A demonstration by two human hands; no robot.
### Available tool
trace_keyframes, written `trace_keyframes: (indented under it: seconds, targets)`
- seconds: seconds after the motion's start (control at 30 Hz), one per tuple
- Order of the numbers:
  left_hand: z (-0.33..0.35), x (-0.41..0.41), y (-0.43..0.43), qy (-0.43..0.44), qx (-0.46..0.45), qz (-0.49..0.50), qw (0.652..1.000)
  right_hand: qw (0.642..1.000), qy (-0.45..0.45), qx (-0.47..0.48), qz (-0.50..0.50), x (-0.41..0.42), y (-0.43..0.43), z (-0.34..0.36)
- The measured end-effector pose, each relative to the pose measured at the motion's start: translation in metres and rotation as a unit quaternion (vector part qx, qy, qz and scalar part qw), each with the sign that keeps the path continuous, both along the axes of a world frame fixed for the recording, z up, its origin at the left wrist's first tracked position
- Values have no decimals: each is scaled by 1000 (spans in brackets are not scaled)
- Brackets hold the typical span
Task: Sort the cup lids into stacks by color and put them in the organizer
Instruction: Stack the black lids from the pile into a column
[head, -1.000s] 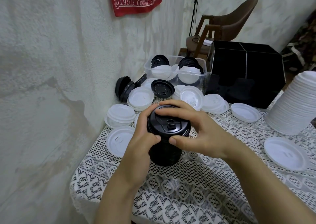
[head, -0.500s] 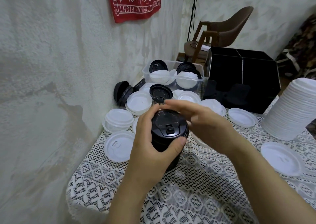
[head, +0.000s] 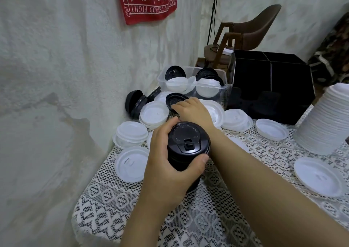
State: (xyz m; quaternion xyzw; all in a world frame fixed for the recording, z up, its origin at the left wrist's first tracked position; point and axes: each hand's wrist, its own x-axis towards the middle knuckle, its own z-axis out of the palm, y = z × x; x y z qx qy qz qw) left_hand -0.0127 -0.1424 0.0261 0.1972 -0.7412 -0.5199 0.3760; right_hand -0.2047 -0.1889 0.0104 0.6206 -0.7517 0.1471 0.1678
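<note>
My left hand (head: 166, 163) grips a tall stack of black lids (head: 188, 144) standing on the lace tablecloth, fingers and thumb curled round its side. My right hand (head: 192, 111) reaches past the stack to a single black lid (head: 174, 99) lying upside down among white lids, and its fingertips touch the lid's rim. A tall stack of white lids (head: 326, 120) stands at the right. The black organizer (head: 272, 84) sits at the back right, its front compartments dark.
Loose white lids (head: 132, 163) lie around the black stack, and another white lid (head: 319, 177) sits near the right edge. A clear tub (head: 222, 94) holds mixed lids at the back. More black lids (head: 135, 103) lean by the wall on the left.
My right hand has left the top of the black stack and moved back to the loose black lid. My left hand still holds the stack.
</note>
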Motion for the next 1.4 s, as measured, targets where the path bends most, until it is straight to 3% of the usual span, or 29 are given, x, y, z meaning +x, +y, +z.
trace_keyframes:
  seconds: [0.1,0.17,0.27,0.33,0.43,0.53,0.6,0.63,0.73,0.77,1.0,1.2,1.4]
  targets:
    - [0,0,-1,0,-1,-5,1000,999,-10,-26,-24,3,-7,2]
    - [0,1,-1,-2,-4,-7,1000,995,-62,-21,-71,1,-7,5]
    - [0,2,-1,-9,-4,-9,1000,962,-232,-96,-105,3,5,8]
    - [0,2,-1,-13,-4,-13,1000,900,-380,-198,-86,9,19,16]
    - [1,2,-1,-14,-1,-15,1000,773,-578,-261,-29,14,46,21]
    - [0,3,0,-11,0,-14,1000,669,-690,-278,6,15,81,23]
    - [0,2,0,-12,0,-11,1000,639,-723,-264,-7,12,103,21]
    - [0,2,0,-13,-1,-10,1000,654,-715,-243,-34,10,111,18]
    - [-1,1,1,-12,-2,-7,1000,774,-599,-159,-129,6,127,6]
    - [0,1,1,-12,-3,-6,1000,799,-566,-143,-143,6,130,3]
    - [0,1,1,-12,-7,2,1000,918,-385,2,-92,5,137,-6]
    - [-1,1,0,-5,-2,-3,1000,944,-324,48,-49,-5,127,-8]
    - [-1,2,-1,-8,5,-11,1000,926,-366,61,-63,-4,124,-9]
